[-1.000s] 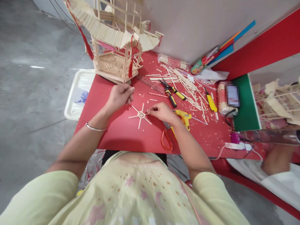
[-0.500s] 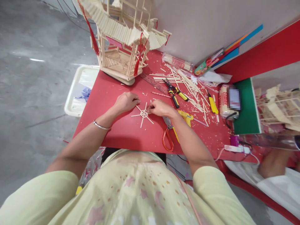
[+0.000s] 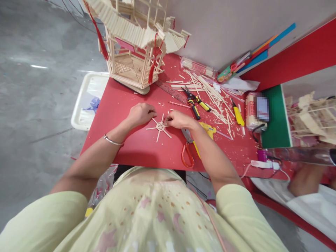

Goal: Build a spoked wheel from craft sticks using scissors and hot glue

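Left hand (image 3: 141,113), right hand (image 3: 178,120): fingers bunched over pale six-spoked wooden-stick star (image 3: 160,126), any hold unclear; likely assembling, needing steady alignment.

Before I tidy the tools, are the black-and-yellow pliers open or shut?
Open: the black-and-yellow pliers lie on the red table with their two handles spread apart.

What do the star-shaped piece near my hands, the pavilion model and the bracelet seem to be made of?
Star-shaped piece: probably bare wood, judging by its thin, pale, matte strips. Pavilion model: mostly unpainted wood too, it seems, with rows of similar pale strips. Bracelet: likely polished metal, given its silvery shine; which metal I can't tell.
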### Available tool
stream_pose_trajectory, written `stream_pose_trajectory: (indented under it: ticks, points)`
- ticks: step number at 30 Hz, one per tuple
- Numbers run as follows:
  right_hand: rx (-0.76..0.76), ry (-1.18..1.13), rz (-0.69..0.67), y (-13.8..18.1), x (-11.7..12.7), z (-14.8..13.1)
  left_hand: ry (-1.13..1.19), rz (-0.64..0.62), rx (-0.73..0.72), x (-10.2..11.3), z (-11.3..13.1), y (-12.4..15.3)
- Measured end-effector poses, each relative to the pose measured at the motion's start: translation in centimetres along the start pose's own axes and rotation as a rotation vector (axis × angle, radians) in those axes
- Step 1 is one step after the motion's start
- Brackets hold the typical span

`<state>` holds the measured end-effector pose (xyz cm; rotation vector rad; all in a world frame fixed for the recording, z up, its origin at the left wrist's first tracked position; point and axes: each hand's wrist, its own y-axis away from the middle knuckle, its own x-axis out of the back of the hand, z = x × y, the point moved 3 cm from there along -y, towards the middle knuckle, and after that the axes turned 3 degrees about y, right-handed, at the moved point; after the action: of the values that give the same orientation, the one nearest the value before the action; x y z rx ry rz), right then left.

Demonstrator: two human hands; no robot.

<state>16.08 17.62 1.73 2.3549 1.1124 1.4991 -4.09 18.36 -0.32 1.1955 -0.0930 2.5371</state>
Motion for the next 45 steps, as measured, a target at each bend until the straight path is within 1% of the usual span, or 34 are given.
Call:
stream_pose_trajectory:
  ticks: [10,19,23,24,26,27,28,30,32,35,37,40,45]
  points:
    - [-0.012,0.06,-0.022,0.2,0.1,-0.3,-0.027,-0.004,0.014,0.2,0.3,0.1]
    - [-0.024,0.024,-0.018,0.3,0.0,-0.3,-0.007,0.013,-0.006,-0.2,-0.2,-0.1]
    - [-0.029,0.007,-0.013,0.5,0.2,-0.1,0.046,0.038,-0.01,0.0,-0.2,-0.1]
    - [-0.034,-0.014,0.007,0.7,0.3,0.0,0.082,0.065,-0.012,0.2,0.1,0.0]
    - [-0.035,-0.123,0.097,1.5,0.6,0.1,0.228,0.135,-0.022,0.8,1.0,0.3]
    - [-0.022,-0.218,0.162,2.0,0.8,-0.1,0.343,0.166,-0.036,1.1,1.6,0.5]
    - [0.003,-0.33,0.235,2.7,1.0,-0.3,0.497,0.161,-0.045,1.2,2.3,0.8]
    - [0.063,-0.557,0.353,4.1,1.0,-1.1,0.824,0.096,-0.04,1.1,3.8,1.4]
    - [0.089,-0.737,0.41,5.4,0.6,-2.2,1.008,0.047,-0.012,0.7,5.0,2.1]
    - [0.057,-0.899,0.461,6.9,-0.3,-3.4,1.247,-0.024,0.076,-0.4,6.1,2.9]
    - [0.032,-0.943,0.513,7.6,-0.9,-3.8,1.342,-0.062,0.108,-1.1,6.7,3.2]
    - [0.007,-0.979,0.579,8.3,-1.6,-4.0,1.423,-0.095,0.12,-1.7,7.5,3.6]
    - [0.047,-1.076,0.663,9.9,-2.2,-4.4,1.53,-0.172,0.133,-2.2,9.2,4.4]
